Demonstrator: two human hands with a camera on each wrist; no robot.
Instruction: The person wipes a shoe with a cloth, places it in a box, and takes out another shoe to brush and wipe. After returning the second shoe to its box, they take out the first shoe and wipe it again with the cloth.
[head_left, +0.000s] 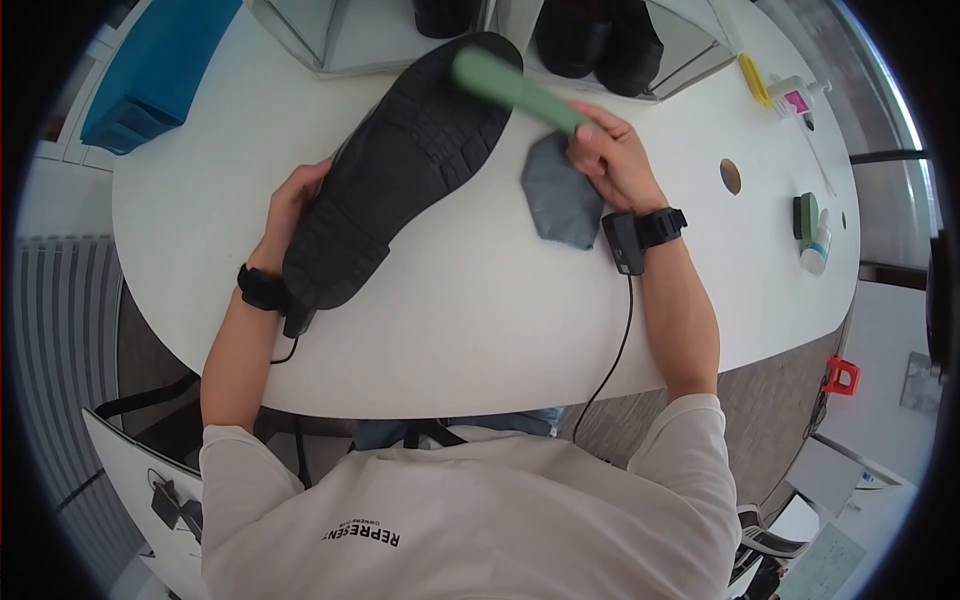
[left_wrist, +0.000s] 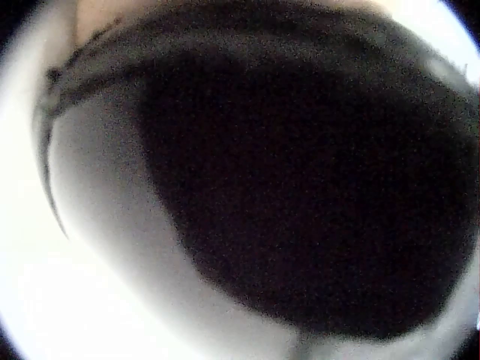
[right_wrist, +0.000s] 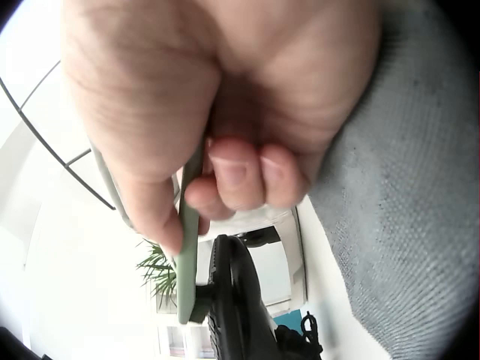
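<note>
A black shoe is held with its treaded sole facing up, toe pointing away from the person. My left hand grips it along the left side near the heel. The shoe's dark bulk fills most of the left wrist view and hides the left fingers there. In my right hand is a green brush, blurred at its far end over the forefoot. The right wrist view shows its short dark bristles against the sole. A grey cloth lies on the table beneath the right hand.
Clear-fronted boxes with black shoes stand at the back of the white table. A blue box is at the left. A second green brush and white bottles stand along the right edge.
</note>
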